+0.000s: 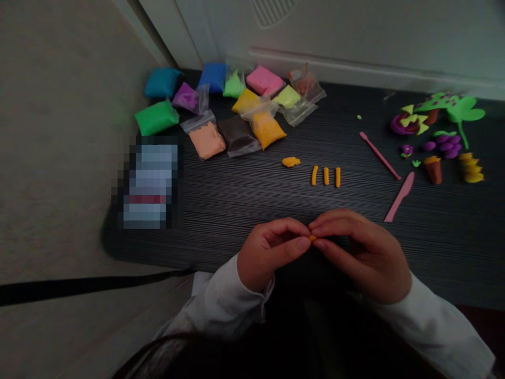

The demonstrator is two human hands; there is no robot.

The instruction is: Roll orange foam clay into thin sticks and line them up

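Note:
Between the fingertips of my left hand (270, 250) and my right hand (361, 252) a small piece of orange modelling clay (312, 238) is pinched; most of it is hidden by the fingers. Both hands are close together above the near edge of the dark table. Just beyond them lie three short orange clay sticks (326, 176) in a row. To their left is an irregular orange clay lump (291, 162).
Bags of coloured clay (207, 139) crowd the back left, above a blurred phone-like device (150, 184). Right of my hands lie a pink plastic knife (399, 197) and a thin pink tool (379, 155). Finished clay figures, including purple balls (447, 145), stand at the far right.

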